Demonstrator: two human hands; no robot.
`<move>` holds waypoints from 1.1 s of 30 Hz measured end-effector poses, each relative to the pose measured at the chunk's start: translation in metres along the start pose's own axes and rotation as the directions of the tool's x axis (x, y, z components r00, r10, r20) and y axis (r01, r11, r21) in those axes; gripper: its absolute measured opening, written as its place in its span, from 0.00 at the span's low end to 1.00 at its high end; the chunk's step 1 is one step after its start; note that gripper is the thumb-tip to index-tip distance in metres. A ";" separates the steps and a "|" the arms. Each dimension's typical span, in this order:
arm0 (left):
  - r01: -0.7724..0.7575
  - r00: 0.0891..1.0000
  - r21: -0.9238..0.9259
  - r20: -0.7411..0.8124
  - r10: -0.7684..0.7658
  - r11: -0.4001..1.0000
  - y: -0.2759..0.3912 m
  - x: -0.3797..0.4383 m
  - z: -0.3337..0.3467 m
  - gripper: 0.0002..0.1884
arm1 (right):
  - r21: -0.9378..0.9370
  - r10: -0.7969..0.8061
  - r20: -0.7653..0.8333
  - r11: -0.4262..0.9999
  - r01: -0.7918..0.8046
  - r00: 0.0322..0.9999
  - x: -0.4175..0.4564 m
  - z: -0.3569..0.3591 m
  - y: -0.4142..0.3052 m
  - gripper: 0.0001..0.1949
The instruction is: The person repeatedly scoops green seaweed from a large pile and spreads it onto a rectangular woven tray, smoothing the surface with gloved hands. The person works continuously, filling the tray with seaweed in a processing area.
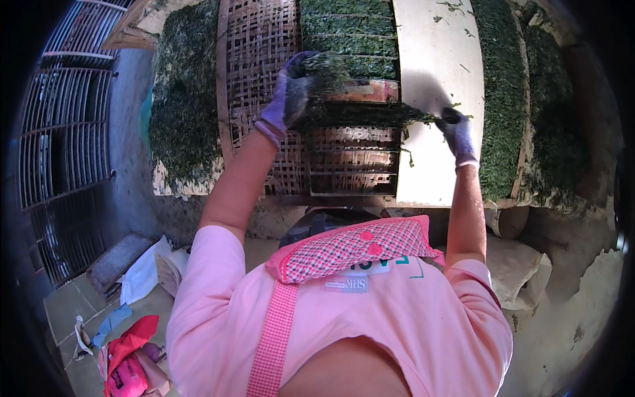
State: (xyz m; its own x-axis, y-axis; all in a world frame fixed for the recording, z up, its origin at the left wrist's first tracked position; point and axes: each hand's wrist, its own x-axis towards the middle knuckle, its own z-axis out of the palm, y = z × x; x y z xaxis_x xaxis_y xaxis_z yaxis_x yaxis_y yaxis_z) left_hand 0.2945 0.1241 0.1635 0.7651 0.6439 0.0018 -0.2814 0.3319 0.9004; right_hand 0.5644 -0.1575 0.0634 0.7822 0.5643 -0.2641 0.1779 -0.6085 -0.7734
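My left hand (290, 97), in a purple glove with a dark palm, grips a loose clump of wet-looking green shreds (325, 69), possibly seaweed; motion blurs it. Beneath lies a woven bamboo mat (258, 30) bearing a slatted frame (354, 149). Green shreds fill the frame's far slots, while the near slots show bare weave. From the left hand a dark green strand (367, 114) runs across a slot onto a pale board (439, 168). My right hand (457, 133), gloved alike, has its fingers closed at the strand's right end, over the board.
Panels coated with green shreds lie at the left (186, 99) and right (501, 99). Scattered green bits dot the board. Barred metal racks (67, 139) stand at left. Cloths and a pink bag (129, 377) lie on the floor at lower left; a pale sack (516, 273) is at right.
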 end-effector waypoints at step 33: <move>-0.159 0.985 0.983 0.165 0.057 -0.096 -0.056 -0.102 -0.090 0.37 | -0.089 -0.640 0.260 0.730 0.677 0.724 -0.077 0.175 -0.110 0.21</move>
State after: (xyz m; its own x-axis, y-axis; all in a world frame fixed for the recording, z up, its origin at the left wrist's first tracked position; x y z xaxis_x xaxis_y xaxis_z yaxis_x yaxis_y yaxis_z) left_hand 0.1799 0.1014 0.0743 0.8331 0.5389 0.1250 0.4740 -0.8119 0.3408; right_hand 0.3797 -0.0360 0.0678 0.2972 0.9423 0.1538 0.7128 -0.1118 -0.6924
